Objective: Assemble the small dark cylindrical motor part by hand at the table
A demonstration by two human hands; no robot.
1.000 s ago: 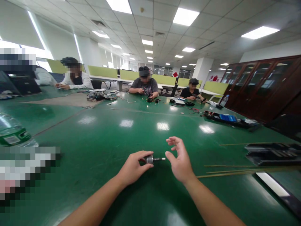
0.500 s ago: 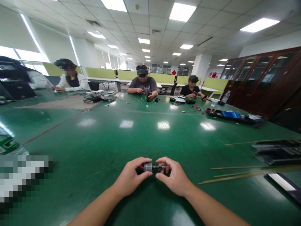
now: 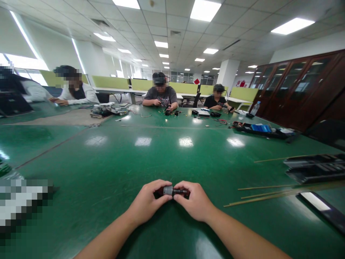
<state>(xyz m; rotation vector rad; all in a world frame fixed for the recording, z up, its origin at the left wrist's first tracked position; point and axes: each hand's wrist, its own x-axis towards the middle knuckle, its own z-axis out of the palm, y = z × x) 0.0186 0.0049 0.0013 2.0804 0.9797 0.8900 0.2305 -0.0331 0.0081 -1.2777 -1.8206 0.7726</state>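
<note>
A small cylindrical device [image 3: 168, 190] with a grey metal collar and a dark shaft with rings lies level between my hands, just above the green table [image 3: 129, 158]. My left hand [image 3: 147, 202] grips the collar between thumb and fingers. Around the shaft end, my right hand [image 3: 197, 202] has its thumb and fingertips closed, close beside the collar. The fingers hide part of the device's dark left end and the far tip of the shaft.
Brass-coloured rods [image 3: 258, 195], black metal parts [image 3: 312, 168] and a dark flat device [image 3: 320, 207] lie at the right. A black tray [image 3: 269, 132] holds blue items. Several people sit across the table. A blurred pale object is at the left edge.
My right hand has moved left and closed around the shaft, its fingertips nearer the collar. My left hand still holds the collar. The whole view has shifted slightly.
</note>
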